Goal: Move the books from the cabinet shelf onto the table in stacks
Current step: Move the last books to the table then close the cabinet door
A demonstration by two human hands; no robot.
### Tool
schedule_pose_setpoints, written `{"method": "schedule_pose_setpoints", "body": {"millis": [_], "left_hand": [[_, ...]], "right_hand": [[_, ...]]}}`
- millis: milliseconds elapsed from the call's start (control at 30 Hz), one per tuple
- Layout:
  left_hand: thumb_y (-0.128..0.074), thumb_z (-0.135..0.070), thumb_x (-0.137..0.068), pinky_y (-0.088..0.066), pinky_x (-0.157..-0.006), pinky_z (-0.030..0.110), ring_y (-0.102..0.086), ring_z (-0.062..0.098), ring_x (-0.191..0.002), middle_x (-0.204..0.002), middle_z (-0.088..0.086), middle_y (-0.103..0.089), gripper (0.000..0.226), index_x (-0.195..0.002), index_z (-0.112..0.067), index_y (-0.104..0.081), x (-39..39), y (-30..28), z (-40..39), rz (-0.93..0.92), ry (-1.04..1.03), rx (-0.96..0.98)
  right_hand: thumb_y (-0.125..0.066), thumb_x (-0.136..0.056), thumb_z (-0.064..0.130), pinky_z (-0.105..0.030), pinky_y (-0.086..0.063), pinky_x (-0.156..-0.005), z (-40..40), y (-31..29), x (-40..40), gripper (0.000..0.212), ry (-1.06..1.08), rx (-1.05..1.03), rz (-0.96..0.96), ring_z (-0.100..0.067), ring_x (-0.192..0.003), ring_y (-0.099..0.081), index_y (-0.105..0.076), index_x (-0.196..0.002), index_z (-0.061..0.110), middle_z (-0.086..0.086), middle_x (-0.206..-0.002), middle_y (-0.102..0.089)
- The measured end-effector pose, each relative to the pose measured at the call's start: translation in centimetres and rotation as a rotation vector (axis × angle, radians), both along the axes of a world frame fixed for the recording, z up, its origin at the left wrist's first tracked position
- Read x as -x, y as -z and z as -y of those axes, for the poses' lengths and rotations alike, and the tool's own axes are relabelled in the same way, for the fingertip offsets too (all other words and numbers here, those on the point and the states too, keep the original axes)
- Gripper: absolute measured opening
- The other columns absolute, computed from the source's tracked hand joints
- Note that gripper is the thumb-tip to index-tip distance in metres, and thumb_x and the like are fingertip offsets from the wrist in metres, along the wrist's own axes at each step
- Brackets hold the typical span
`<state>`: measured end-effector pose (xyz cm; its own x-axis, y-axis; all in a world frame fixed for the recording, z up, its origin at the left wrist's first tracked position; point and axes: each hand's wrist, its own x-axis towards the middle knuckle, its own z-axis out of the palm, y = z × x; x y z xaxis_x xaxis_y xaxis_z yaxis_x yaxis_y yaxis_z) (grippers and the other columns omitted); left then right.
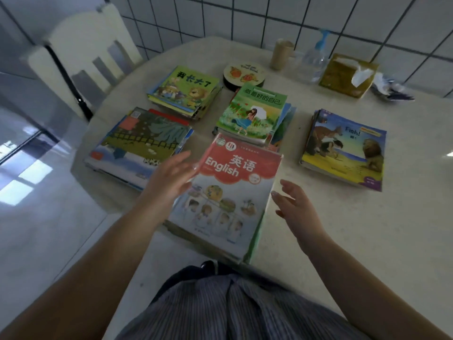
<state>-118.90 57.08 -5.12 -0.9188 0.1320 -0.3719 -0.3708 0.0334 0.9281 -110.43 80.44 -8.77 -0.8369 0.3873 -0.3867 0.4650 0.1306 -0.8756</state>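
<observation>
Both grips were spread wide and empty: the left hand (171,177) hovered at the 9 o'clock edge of the English textbook (230,192), fingertips about touching its red cover, while the right hand (295,204) hung just off the 3 o'clock edge, apart from it. That textbook topped the nearest stack (252,244), sitting on the pale surface (367,229) right in front of the person. Out at 12 o'clock, just behind it, lay a stack under a green cover with a girl in a blue dress (252,114). At 10 o'clock sat a wide pile with a dark leafy cover (144,138), and beyond that a stack topped by a lion picture book (188,89). At 2 o'clock, well apart, rested the "Fish!" stack (345,148). Far back stood a round tin (244,73), a spray bottle (317,57) and a tissue box (348,74).
</observation>
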Motion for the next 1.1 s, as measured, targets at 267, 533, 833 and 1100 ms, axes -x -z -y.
{"method": "schedule_pose_setpoints", "body": {"millis": [267,533,833,1100], "left_hand": [[-0.061,-0.012,-0.088,-0.047,-0.089,0.034,-0.063,0.017,-0.095,-0.102,0.004,-0.066,0.020,-0.106,-0.022,-0.062,-12.4,-0.4,-2.8,0.068,-0.256,-0.092],[-0.060,-0.021,-0.089,-0.048,-0.095,0.038,-0.064,0.018,-0.106,-0.113,0.002,-0.068,0.030,-0.119,-0.019,-0.058,-23.6,0.9,-0.1,0.098,-0.625,-0.058],[-0.057,-0.023,-0.091,-0.048,-0.095,0.037,-0.063,0.015,-0.107,-0.116,0.000,-0.066,0.028,-0.119,-0.022,-0.055,-36.6,1.4,2.5,0.116,-0.938,-0.036],[-0.059,-0.025,-0.089,-0.049,-0.092,0.037,-0.065,0.015,-0.104,-0.113,-0.001,-0.067,0.030,-0.118,-0.020,-0.056,-52.8,1.4,0.9,0.154,-1.180,-0.145]], "right_hand": [[-0.059,-0.089,0.030,-0.045,-0.048,-0.099,-1.7,-0.9,-5.5,0.035,-0.303,0.037,-0.034,-0.001,-0.103,-0.055,-0.051,-0.123,0.028,0.007,-0.132,-0.050],[-0.056,-0.092,0.023,-0.035,-0.050,-0.092,0.6,-0.4,-8.8,0.033,-0.644,0.099,0.028,-0.003,-0.102,-0.057,-0.051,-0.124,0.023,0.008,-0.120,-0.056],[-0.058,-0.089,0.012,-0.028,-0.046,-0.081,8.0,-0.7,-13.1,0.029,-1.063,0.185,0.022,-0.009,-0.103,-0.056,-0.052,-0.113,0.028,0.000,-0.119,-0.056],[-0.058,-0.090,0.017,-0.036,-0.049,-0.096,13.2,-0.5,-25.5,0.027,-1.388,0.230,0.105,-0.012,-0.112,-0.055,-0.053,-0.114,0.028,0.000,-0.124,-0.054]]}}
